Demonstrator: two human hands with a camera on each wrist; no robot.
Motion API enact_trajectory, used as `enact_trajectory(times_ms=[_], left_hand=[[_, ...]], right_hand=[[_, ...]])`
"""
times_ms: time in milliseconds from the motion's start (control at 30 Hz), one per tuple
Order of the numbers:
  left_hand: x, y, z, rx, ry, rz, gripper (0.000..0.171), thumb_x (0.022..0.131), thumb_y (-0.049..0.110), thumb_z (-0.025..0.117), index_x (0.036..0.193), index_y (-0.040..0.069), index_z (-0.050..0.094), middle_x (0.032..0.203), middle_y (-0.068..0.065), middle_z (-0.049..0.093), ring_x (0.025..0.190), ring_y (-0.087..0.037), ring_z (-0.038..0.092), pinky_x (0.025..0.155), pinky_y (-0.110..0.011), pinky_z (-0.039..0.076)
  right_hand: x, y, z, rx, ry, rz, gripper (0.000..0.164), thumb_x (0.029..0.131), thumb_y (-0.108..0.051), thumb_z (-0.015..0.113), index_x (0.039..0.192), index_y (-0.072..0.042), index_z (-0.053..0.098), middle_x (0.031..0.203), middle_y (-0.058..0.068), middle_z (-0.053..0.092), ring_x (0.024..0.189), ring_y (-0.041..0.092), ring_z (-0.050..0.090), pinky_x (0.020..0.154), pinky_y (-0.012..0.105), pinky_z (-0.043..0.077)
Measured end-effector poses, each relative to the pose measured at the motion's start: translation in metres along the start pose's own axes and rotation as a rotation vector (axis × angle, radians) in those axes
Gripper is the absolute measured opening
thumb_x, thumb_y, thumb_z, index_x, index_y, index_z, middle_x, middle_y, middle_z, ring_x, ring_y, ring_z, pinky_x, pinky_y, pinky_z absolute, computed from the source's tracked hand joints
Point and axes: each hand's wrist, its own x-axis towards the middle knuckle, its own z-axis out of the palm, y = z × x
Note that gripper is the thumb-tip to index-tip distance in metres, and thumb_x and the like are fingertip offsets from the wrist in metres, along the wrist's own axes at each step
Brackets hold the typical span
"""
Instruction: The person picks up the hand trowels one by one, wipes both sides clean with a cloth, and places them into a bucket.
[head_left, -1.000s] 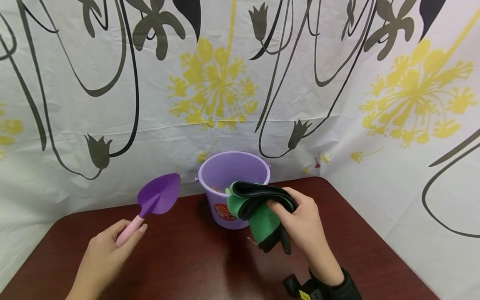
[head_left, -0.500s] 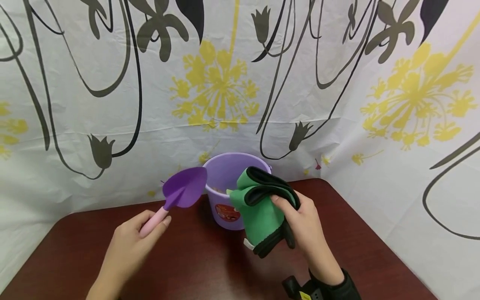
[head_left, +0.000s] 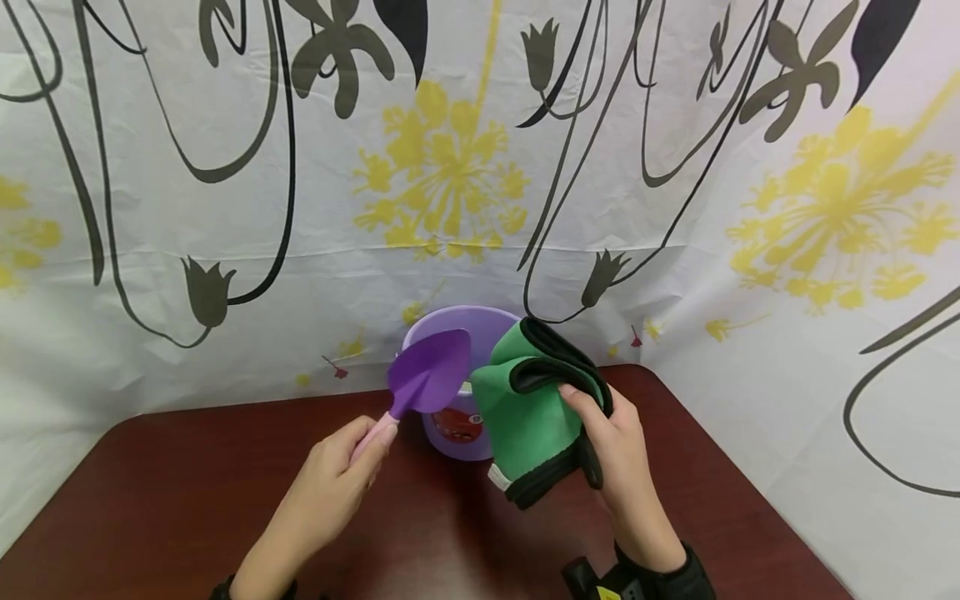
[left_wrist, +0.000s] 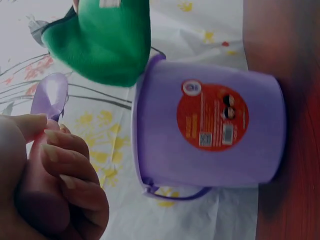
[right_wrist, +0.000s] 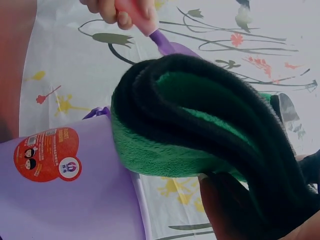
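My left hand [head_left: 330, 483] grips the pink handle of a toy shovel, its purple blade [head_left: 431, 371] tilted up in front of the bucket's left side. In my right hand [head_left: 618, 458] is a folded green cloth [head_left: 525, 417] with black edging and a small white tag, pinched between thumb and fingers. The cloth hangs in front of the purple bucket's right side and hides part of its rim. The bucket [left_wrist: 165, 125] stands upright with a red round label on its wall. What lies inside it is mostly hidden.
A dark reddish-brown table [head_left: 225, 492] with rounded back corners carries the bucket near its back edge. Behind and to the right hangs a white curtain [head_left: 315, 217] printed with grey vines and yellow flowers.
The left hand has carried the shovel to the right, from beside the bucket to in front of it. The right hand has shifted slightly right, and the cloth now shows more of its green face.
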Motion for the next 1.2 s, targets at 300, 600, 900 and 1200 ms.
enact_trajectory(times_ms=[300, 600, 900, 1200], left_hand=[[-0.011, 0.011, 0.012, -0.108, -0.070, 0.128, 0.026, 0.104, 0.035, 0.056, 0.082, 0.022, 0.055, 0.059, 0.008, 0.043, 0.052, -0.002, 0.041, 0.045, -0.025, 0.038], [-0.012, 0.012, 0.024, -0.072, -0.091, 0.151, 0.023, 0.102, 0.038, 0.059, 0.081, 0.030, 0.060, 0.063, 0.012, 0.038, 0.059, 0.000, 0.038, 0.052, -0.021, 0.037], [-0.011, 0.011, 0.025, -0.094, -0.102, 0.169, 0.034, 0.103, 0.036, 0.057, 0.073, 0.021, 0.051, 0.062, 0.012, 0.034, 0.058, 0.001, 0.036, 0.051, -0.021, 0.036], [-0.011, 0.007, 0.026, -0.063, -0.080, 0.169, 0.036, 0.104, 0.032, 0.057, 0.071, 0.021, 0.047, 0.061, 0.013, 0.034, 0.057, 0.002, 0.036, 0.051, -0.020, 0.037]], right_hand=[[-0.002, 0.001, 0.010, 0.095, -0.099, 0.010, 0.029, 0.102, -0.026, 0.060, 0.120, -0.003, 0.062, 0.104, -0.005, 0.069, 0.096, 0.013, 0.066, 0.084, 0.027, 0.054], [-0.008, 0.006, 0.025, 0.173, -0.257, 0.094, 0.036, 0.102, -0.026, 0.059, 0.130, -0.005, 0.060, 0.114, -0.001, 0.067, 0.103, 0.011, 0.063, 0.089, 0.025, 0.052], [-0.015, 0.006, 0.035, 0.326, -0.394, 0.188, 0.038, 0.100, -0.032, 0.063, 0.129, -0.009, 0.059, 0.119, 0.000, 0.064, 0.110, 0.012, 0.060, 0.098, 0.029, 0.048], [-0.019, 0.013, 0.045, 0.471, -0.485, 0.223, 0.038, 0.104, -0.028, 0.055, 0.136, -0.008, 0.051, 0.122, -0.001, 0.061, 0.110, 0.008, 0.059, 0.100, 0.027, 0.047]])
